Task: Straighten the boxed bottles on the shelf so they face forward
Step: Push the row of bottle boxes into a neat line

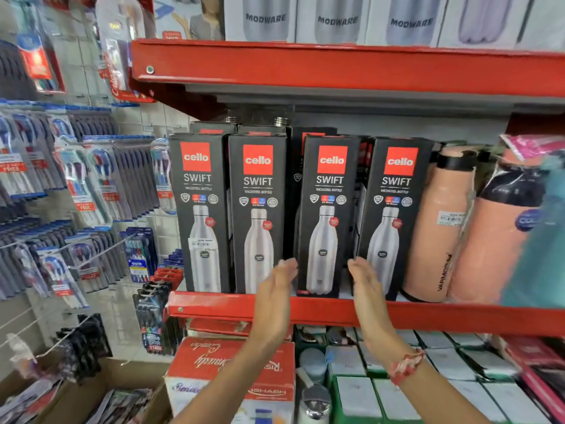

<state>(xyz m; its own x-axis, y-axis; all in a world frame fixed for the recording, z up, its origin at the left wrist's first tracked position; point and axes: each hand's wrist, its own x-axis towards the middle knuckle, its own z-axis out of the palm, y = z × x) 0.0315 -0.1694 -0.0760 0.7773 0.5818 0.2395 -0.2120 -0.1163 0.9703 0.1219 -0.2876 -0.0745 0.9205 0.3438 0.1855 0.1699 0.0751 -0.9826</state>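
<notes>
Several black boxed bottles with red "cello SWIFT" labels stand in a row on the red shelf (428,316), printed fronts toward me. The third boxed bottle (328,191) stands slightly tilted between my two hands. My left hand (275,298) is flat, fingers straight, at that box's lower left edge. My right hand (365,289) is flat at its lower right edge, in front of the fourth boxed bottle (397,194). Both palms face inward; whether they touch the box is unclear. More boxes (263,128) stand behind the front row.
Peach bottles (437,228) in plastic wrap crowd the shelf to the right of the boxes. An upper red shelf (336,68) carries white Modware boxes. Toothbrush packs (91,179) hang on a grid at left. White and red boxes (232,368) fill the level below.
</notes>
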